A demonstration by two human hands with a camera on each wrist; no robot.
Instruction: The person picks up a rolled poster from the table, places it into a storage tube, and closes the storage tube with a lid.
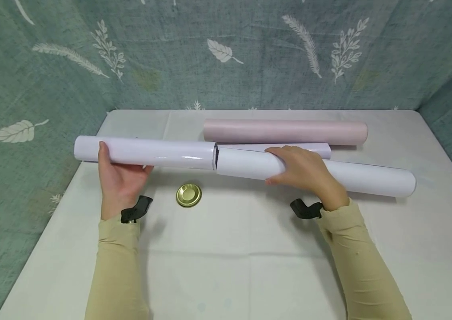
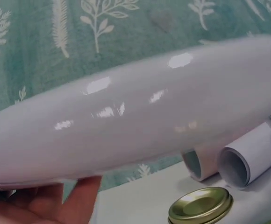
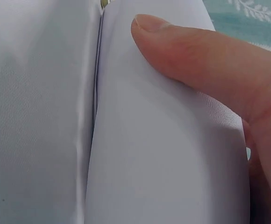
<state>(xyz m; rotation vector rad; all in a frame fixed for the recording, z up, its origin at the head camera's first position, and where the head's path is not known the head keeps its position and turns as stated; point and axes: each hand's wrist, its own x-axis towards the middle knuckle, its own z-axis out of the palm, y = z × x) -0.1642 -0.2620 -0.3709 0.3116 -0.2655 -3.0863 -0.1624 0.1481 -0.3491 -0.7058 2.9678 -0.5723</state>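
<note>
My left hand (image 1: 123, 184) grips a glossy white roll (image 1: 162, 153) near its left end, thumb over the front and fingers beneath. In the left wrist view that roll (image 2: 140, 112) stretches across the picture above the fingers (image 2: 82, 200). From above, my right hand (image 1: 306, 171) holds a matte white roll (image 1: 370, 178) around its middle. The thumb lies along its surface (image 3: 163, 154) in the right wrist view. The two rolls line up end to end, the glossy roll's dark open end right at the matte roll's left end.
A pale pink roll (image 1: 286, 131) lies along the back of the white-covered table (image 1: 226, 275). Partly hidden in front of it is a thinner white roll (image 1: 314, 150). A round gold lid (image 1: 188, 194) lies on the cloth between the arms. Green leaf-print fabric (image 1: 226, 84) hangs behind.
</note>
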